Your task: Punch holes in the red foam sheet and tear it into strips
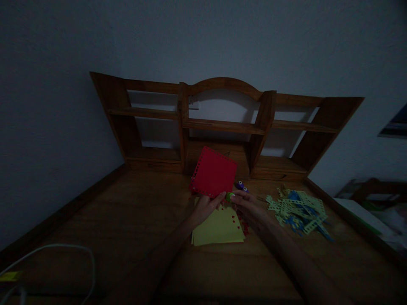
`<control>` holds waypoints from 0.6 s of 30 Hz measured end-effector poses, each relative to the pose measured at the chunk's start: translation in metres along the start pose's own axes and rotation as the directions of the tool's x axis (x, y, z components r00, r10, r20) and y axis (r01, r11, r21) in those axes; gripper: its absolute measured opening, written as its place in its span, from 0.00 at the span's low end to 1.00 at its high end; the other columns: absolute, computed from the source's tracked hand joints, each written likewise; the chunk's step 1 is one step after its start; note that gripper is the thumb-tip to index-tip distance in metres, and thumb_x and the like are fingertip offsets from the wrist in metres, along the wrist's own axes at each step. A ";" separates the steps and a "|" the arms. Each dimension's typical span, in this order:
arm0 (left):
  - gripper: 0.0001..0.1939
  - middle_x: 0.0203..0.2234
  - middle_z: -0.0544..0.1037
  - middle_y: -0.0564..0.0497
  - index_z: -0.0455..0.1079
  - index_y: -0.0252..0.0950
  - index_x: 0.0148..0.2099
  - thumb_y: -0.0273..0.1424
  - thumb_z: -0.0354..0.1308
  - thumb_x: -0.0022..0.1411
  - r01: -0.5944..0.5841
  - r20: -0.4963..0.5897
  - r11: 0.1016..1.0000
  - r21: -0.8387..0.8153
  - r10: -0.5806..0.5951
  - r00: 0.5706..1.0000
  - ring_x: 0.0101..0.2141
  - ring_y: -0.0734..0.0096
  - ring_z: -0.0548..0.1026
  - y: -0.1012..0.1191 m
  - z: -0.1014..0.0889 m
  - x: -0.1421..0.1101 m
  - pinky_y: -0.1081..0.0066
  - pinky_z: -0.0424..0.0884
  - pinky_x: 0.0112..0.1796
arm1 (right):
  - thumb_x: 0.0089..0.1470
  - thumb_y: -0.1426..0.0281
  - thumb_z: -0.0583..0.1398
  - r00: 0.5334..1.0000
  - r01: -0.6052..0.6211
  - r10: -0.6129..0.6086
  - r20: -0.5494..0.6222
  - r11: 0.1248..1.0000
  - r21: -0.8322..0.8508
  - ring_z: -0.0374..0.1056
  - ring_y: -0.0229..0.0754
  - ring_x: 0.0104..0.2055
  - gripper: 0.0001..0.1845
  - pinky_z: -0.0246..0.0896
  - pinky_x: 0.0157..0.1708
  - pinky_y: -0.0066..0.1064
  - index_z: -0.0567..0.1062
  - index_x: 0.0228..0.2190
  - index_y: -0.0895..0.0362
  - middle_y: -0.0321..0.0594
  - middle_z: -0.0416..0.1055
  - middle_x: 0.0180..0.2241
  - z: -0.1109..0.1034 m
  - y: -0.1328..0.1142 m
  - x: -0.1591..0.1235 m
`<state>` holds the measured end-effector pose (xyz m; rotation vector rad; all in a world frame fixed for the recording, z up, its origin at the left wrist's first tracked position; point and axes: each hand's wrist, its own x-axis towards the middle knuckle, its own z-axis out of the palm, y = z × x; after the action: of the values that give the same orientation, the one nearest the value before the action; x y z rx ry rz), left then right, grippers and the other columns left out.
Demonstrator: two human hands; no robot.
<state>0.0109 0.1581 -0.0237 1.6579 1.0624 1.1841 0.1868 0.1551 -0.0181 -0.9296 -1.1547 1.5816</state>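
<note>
A red sheet of paper (216, 171), with small holes punched along its edges, is tilted up in front of me. My left hand (206, 207) pinches its lower edge. In my right hand (246, 201) is a small green paper punch (229, 196), held at the sheet's lower right corner. Whether the corner sits inside the punch is too dark to tell. Below both hands lies a stack of yellow paper (218, 231), with little red punched-out pieces (233, 217) on it and beside its right edge. Purple punches (241, 185) stand just behind my right hand.
On the right of the wooden desk (143, 212) lies a pile of perforated pale green and blue strips and scraps (300, 209). A wooden shelf unit (222, 126) stands along the back, against the wall. At the lower left, a white cable (90, 254) curls near a yellow object (10, 276).
</note>
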 end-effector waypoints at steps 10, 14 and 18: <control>0.21 0.21 0.72 0.52 0.69 0.35 0.30 0.49 0.52 0.58 0.045 -0.038 0.998 0.039 -0.043 0.998 0.26 0.69 0.70 -0.001 0.002 0.001 0.71 0.67 0.31 | 0.39 0.66 0.70 1.000 0.004 -0.005 0.003 1.000 0.026 0.70 0.37 0.27 0.18 0.61 0.28 0.28 0.77 0.35 0.56 0.38 0.76 0.29 0.001 -0.004 -0.003; 0.21 0.21 0.72 0.52 0.69 0.36 0.29 0.50 0.53 0.57 0.049 -0.027 0.998 0.042 -0.048 0.999 0.27 0.68 0.70 0.001 0.002 0.000 0.70 0.67 0.32 | 0.39 0.67 0.71 0.999 0.011 -0.011 0.037 1.000 0.008 0.70 0.36 0.28 0.18 0.61 0.28 0.27 0.77 0.35 0.57 0.39 0.76 0.31 -0.003 -0.003 -0.001; 0.20 0.20 0.73 0.51 0.69 0.37 0.28 0.50 0.54 0.56 0.079 -0.046 0.996 0.031 -0.078 0.996 0.28 0.65 0.71 0.003 0.002 -0.001 0.69 0.67 0.31 | 0.37 0.68 0.71 1.000 0.002 -0.002 0.030 1.000 -0.001 0.69 0.36 0.26 0.17 0.60 0.26 0.26 0.77 0.33 0.57 0.38 0.76 0.30 -0.005 -0.003 -0.001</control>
<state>0.0135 0.1558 -0.0220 1.6063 1.1705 1.1634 0.1927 0.1563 -0.0169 -0.9074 -1.1767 1.5985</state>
